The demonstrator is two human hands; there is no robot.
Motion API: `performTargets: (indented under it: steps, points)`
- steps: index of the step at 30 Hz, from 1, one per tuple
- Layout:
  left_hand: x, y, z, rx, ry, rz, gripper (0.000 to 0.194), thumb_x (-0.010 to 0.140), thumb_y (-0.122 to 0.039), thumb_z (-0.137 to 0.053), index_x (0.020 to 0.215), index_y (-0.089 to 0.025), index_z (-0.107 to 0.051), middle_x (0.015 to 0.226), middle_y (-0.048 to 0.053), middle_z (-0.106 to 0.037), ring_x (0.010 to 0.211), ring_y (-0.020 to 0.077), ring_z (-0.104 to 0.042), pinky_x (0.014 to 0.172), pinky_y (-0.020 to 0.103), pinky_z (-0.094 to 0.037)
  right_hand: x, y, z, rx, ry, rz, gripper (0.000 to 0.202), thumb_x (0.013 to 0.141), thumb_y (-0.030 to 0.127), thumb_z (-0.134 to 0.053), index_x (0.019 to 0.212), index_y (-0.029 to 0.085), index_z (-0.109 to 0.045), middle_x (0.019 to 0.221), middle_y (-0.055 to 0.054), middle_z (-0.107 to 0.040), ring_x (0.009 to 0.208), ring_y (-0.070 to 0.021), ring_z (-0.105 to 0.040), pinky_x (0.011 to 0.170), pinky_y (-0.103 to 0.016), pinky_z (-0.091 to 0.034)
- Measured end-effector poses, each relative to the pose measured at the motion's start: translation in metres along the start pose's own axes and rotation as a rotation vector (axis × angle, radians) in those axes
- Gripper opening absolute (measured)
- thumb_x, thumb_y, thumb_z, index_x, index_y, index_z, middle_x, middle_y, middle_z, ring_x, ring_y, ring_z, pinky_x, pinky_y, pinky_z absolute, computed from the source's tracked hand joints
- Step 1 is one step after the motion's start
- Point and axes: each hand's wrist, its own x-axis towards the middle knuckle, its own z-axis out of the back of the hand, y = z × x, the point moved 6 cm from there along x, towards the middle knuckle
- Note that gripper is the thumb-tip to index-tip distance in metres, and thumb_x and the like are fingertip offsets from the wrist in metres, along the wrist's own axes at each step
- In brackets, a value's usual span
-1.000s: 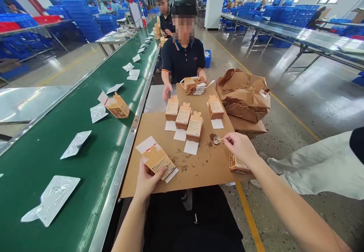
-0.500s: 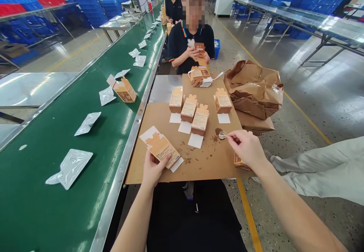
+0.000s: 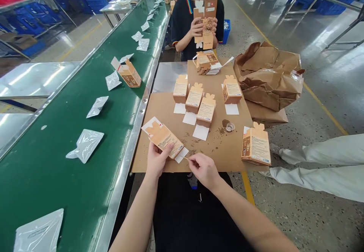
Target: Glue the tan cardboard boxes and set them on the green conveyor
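In my left hand [image 3: 156, 161] is a tan and brown printed carton [image 3: 166, 140], tilted, with a white flap at each end. My thumb lies across its printed face. My right hand [image 3: 206, 170] pinches a thin stick [image 3: 186, 158], whose tip is at the carton's lower white flap; whether it touches is too small to tell. A small clear cup [image 3: 230, 127] sits on the cardboard sheet [image 3: 218, 153] beside a dark wet spot. Beyond my hands stand several cartons [image 3: 206, 109] with white flaps out, and another carton [image 3: 256, 145] is at the right edge.
A green conveyor belt [image 3: 71, 183] on the left carries silver pouches [image 3: 88, 145] and an open carton [image 3: 129, 73]. Across the table, a co-worker [image 3: 182, 24] holds a carton near a carton stack [image 3: 207, 62]. Crumpled brown paper [image 3: 267, 77] and someone's legs [image 3: 318, 168] are at right.
My right hand has moved left from the cup to the carton's lower flap, bringing the stick. The co-worker has raised an unfolded carton. The view has tilted down.
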Motion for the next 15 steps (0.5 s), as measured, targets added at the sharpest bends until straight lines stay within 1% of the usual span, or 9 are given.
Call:
performTargets:
  steps: [4, 7, 9, 12, 15]
  points:
    - [-0.002, 0.001, -0.001, 0.012, -0.006, -0.005, 0.096, 0.063, -0.075, -0.12, 0.133, -0.025, -0.077, 0.139, 0.018, -0.091, 0.128, 0.043, -0.091, 0.114, 0.059, -0.076, 0.001, 0.0, 0.008, -0.006, -0.011, 0.004, 0.026, 0.117, 0.021, -0.072, 0.095, 0.029, -0.083, 0.082, -0.002, -0.082, 0.07, -0.0195, -0.075, 0.07, -0.031, -0.068]
    - [-0.006, 0.003, 0.003, 0.047, -0.016, -0.036, 0.096, 0.065, -0.072, -0.119, 0.136, -0.025, -0.075, 0.14, 0.019, -0.09, 0.132, 0.044, -0.089, 0.117, 0.061, -0.074, -0.002, 0.006, 0.016, 0.001, -0.024, 0.014, 0.028, 0.118, 0.023, -0.071, 0.094, 0.029, -0.084, 0.08, -0.002, -0.081, 0.068, -0.0186, -0.074, 0.067, -0.029, -0.067]
    - [-0.01, 0.007, 0.005, 0.097, -0.008, -0.052, 0.097, 0.065, -0.069, -0.12, 0.139, -0.025, -0.074, 0.14, 0.02, -0.088, 0.136, 0.0448, -0.088, 0.121, 0.063, -0.072, -0.008, 0.01, 0.028, 0.014, -0.054, -0.002, 0.028, 0.119, 0.024, -0.071, 0.095, 0.028, -0.085, 0.08, -0.002, -0.082, 0.067, -0.0181, -0.075, 0.066, -0.029, -0.067]
    - [-0.019, 0.012, 0.008, 0.206, -0.001, -0.089, 0.093, 0.066, -0.067, -0.12, 0.135, -0.024, -0.075, 0.14, 0.021, -0.087, 0.141, 0.0464, -0.086, 0.125, 0.064, -0.07, -0.022, 0.014, 0.053, 0.032, -0.109, -0.051, 0.025, 0.119, 0.025, -0.073, 0.098, 0.029, -0.087, 0.081, -0.002, -0.083, 0.066, -0.0182, -0.074, 0.063, -0.03, -0.068]
    - [-0.028, 0.014, 0.009, 0.278, -0.051, -0.156, 0.093, 0.067, -0.068, -0.118, 0.136, -0.026, -0.073, 0.143, 0.021, -0.085, 0.142, 0.047, -0.084, 0.124, 0.063, -0.071, -0.036, 0.02, 0.073, 0.049, -0.149, -0.06, 0.022, 0.118, 0.023, -0.076, 0.099, 0.029, -0.087, 0.08, 0.0, -0.082, 0.064, -0.0179, -0.073, 0.062, -0.031, -0.068]
